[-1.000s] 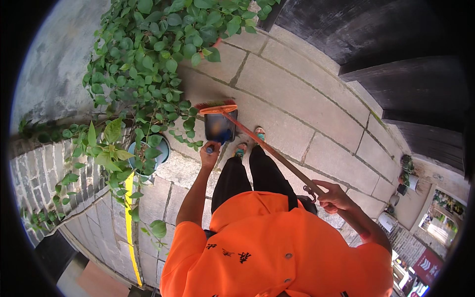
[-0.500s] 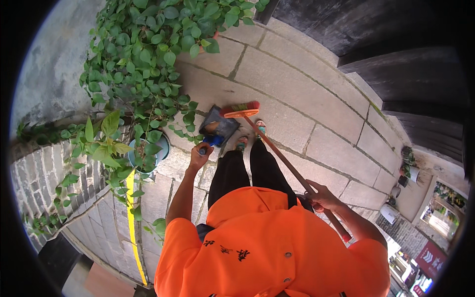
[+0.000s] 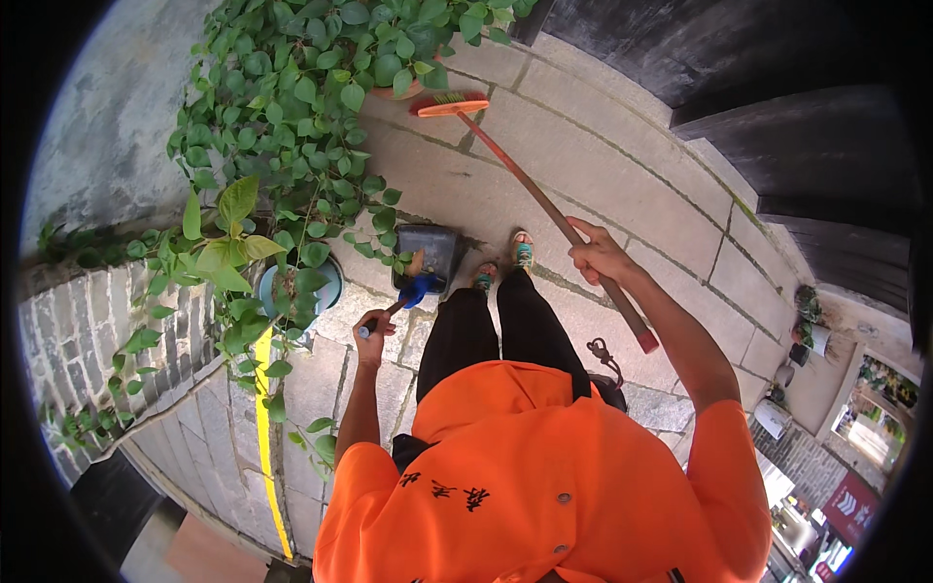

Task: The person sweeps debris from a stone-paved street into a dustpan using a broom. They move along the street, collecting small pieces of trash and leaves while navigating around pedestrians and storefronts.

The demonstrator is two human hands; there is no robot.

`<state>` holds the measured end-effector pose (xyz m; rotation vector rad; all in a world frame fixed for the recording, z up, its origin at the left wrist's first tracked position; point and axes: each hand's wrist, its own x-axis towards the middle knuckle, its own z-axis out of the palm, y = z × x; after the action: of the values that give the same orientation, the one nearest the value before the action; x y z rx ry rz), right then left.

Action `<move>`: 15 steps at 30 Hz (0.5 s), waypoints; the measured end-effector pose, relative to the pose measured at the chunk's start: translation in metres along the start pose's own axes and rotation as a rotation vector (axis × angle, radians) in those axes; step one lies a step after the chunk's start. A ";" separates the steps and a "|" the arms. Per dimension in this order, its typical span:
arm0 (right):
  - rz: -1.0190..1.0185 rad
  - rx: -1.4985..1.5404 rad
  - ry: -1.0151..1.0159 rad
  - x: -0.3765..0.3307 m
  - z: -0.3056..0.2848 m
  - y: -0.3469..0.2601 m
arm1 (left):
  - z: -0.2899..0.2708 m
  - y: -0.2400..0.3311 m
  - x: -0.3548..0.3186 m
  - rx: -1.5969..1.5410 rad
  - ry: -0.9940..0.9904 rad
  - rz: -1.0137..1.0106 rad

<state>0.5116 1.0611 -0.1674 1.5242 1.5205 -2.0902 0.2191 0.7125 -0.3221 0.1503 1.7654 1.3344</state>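
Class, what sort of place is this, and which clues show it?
Probably an outdoor lane or courtyard: large stone paving slabs lie underfoot, with a leafy green plant beside a weathered grey wall at the left.

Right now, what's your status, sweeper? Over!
Left fingers round dustpan handle. Right fingers round broom pole. Broom head apart from dustpan. Leaves at dustpan's left edge.

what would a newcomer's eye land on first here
Probably the bright orange shirt, filling the lower middle. Next, perhaps the broom, slanting through the right grip over the stone paving, and the dark dustpan left of the feet, its handle in the left grip. Dense green leaves crowd the upper left.
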 end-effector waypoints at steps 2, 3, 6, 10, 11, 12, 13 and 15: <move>-0.044 -0.094 -0.018 0.029 0.029 0.001 | -0.016 -0.006 -0.003 -0.016 0.035 -0.015; -0.077 -0.180 -0.028 0.037 0.044 0.005 | -0.025 -0.011 -0.001 -0.033 0.057 -0.032; -0.049 -0.435 -0.101 0.012 0.076 0.064 | -0.036 -0.020 0.001 -0.090 0.125 -0.067; 0.203 -0.324 -0.336 -0.097 0.049 0.077 | -0.043 -0.032 -0.004 -0.070 0.205 -0.082; 0.291 -0.163 -0.389 -0.127 0.036 0.065 | -0.040 -0.033 -0.004 -0.086 0.221 -0.083; 0.325 -0.064 -0.369 -0.163 0.029 0.062 | -0.034 -0.031 -0.004 -0.090 0.228 -0.080; 0.358 0.026 -0.360 -0.195 0.026 0.063 | -0.031 -0.029 -0.007 -0.098 0.247 -0.077; 0.391 0.128 -0.273 -0.248 0.025 0.067 | -0.022 -0.029 -0.009 -0.040 0.177 -0.075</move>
<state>0.6546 0.9066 -0.0182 1.3680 0.9273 -2.0831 0.2203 0.6793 -0.3405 -0.0572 1.8702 1.3628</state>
